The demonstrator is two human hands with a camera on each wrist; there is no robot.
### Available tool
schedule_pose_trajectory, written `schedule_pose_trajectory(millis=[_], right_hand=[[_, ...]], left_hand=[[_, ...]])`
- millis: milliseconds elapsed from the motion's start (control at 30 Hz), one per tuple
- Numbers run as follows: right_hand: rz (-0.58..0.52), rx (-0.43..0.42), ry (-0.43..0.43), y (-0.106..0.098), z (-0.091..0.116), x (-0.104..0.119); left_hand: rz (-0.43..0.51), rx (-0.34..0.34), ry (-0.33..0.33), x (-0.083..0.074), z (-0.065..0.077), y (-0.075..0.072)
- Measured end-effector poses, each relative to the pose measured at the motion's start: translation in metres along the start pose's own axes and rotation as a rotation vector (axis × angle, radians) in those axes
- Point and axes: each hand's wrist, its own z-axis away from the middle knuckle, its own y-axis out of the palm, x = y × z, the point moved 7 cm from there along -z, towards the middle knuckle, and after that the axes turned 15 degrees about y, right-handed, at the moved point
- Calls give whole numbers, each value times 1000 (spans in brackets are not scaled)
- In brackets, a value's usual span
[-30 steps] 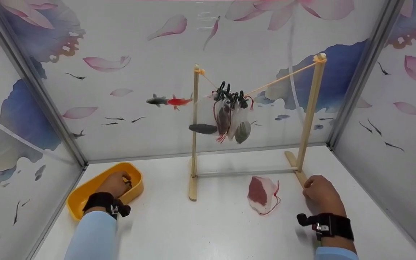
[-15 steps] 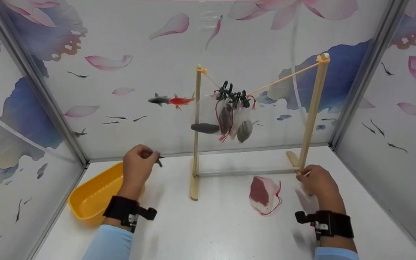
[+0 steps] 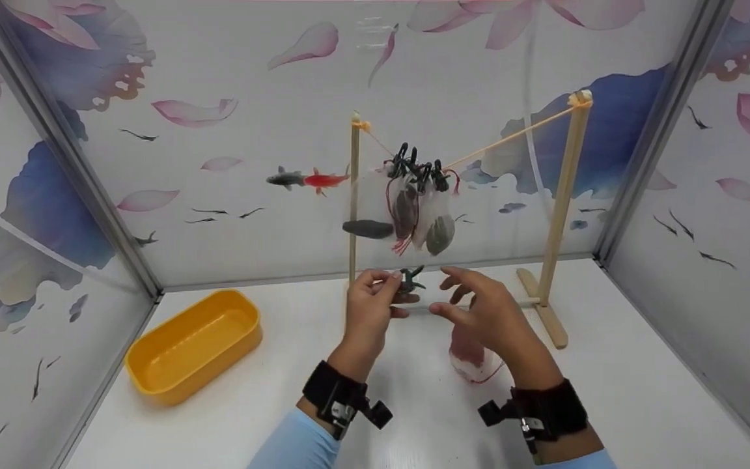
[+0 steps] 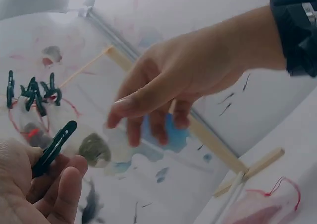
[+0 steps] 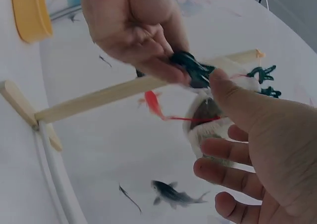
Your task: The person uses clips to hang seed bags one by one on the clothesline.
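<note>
My left hand (image 3: 368, 306) pinches a dark green spring clip (image 3: 409, 280) between thumb and fingers, in front of the rack. In the left wrist view the clip (image 4: 54, 147) points up, away from the palm. Just to the right, my right hand (image 3: 489, 316) hovers with its fingers spread and loosely bent, holding nothing. A gap shows between it and the clip in the head view. Below the right hand lies a sheer white drawstring pouch (image 3: 467, 352) with reddish contents, partly hidden by that hand.
A wooden rack (image 3: 564, 215) carries a sagging orange cord (image 3: 505, 143). Several dark green clips (image 3: 420, 170) on it hold sheer pouches (image 3: 440, 234) with dark contents. A yellow tray (image 3: 193, 384) stands at left. Printed panels wall the white table.
My left hand has lifted the clip out of the yellow tray and carried it right, before the rack. My right hand has left the rack's right foot and moved left beside it.
</note>
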Motion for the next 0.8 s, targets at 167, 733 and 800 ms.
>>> schedule_pose_trajectory(millis=[167, 733, 800], right_hand=[[-137, -27, -35, 0, 3, 13], [-274, -99, 54, -26, 1, -7], [-303, -125, 55, -29, 0, -10]], left_hand=[[145, 85, -49, 11, 11, 31], [-167, 341, -73, 57, 28, 50], [-423, 487, -1, 70, 36, 57]])
